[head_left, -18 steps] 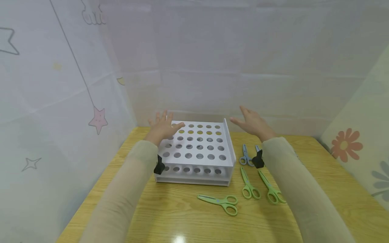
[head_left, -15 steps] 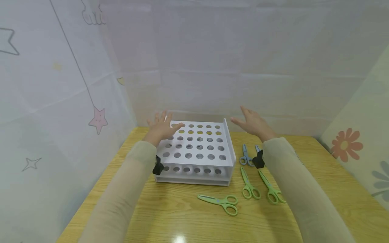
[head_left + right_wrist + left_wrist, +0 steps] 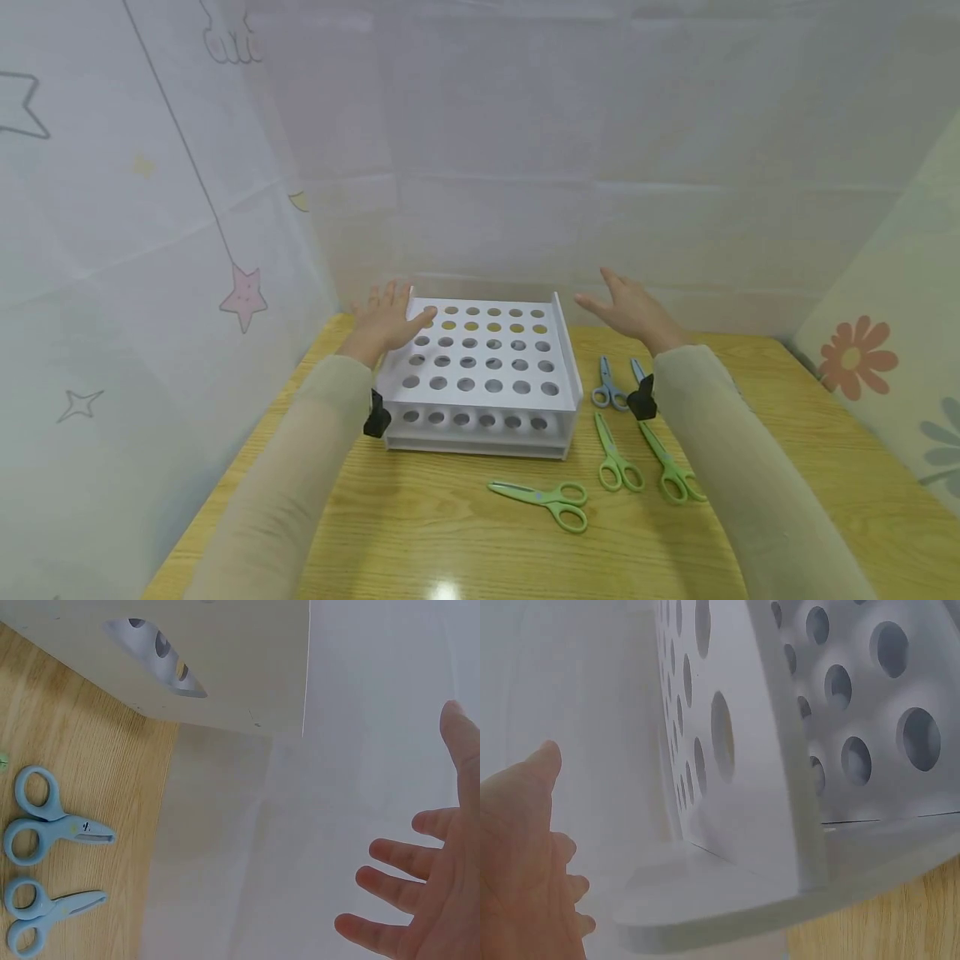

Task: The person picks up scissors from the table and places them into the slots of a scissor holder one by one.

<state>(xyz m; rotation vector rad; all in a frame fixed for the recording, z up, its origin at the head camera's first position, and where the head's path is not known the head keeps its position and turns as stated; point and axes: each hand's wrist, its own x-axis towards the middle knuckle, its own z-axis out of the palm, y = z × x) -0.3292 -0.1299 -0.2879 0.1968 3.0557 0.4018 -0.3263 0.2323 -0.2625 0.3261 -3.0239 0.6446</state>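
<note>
A white rack (image 3: 480, 396) with rows of round holes stands on the wooden table. My left hand (image 3: 384, 323) is at its left side with fingers spread, overlapping the rack's left edge in the head view. In the left wrist view that hand (image 3: 525, 862) shows apart from the rack's side panel (image 3: 772, 750), holding nothing. To the right of the rack, my right hand (image 3: 630, 308) is raised with fingers extended and nothing in it. The right wrist view has this hand (image 3: 442, 862) away from the rack's outer wall (image 3: 240, 675).
Green scissors (image 3: 543, 497) lie in front of the rack. More green scissors (image 3: 615, 458) and another green pair (image 3: 667, 467) lie to its right, with blue scissors (image 3: 606, 387) behind them. Patterned cloth (image 3: 495, 167) hangs around the table (image 3: 420, 533).
My left hand has shifted left and slightly down, toward the rack's outer left side. My right hand has moved slightly right and down. The rack and scissors stay in place.
</note>
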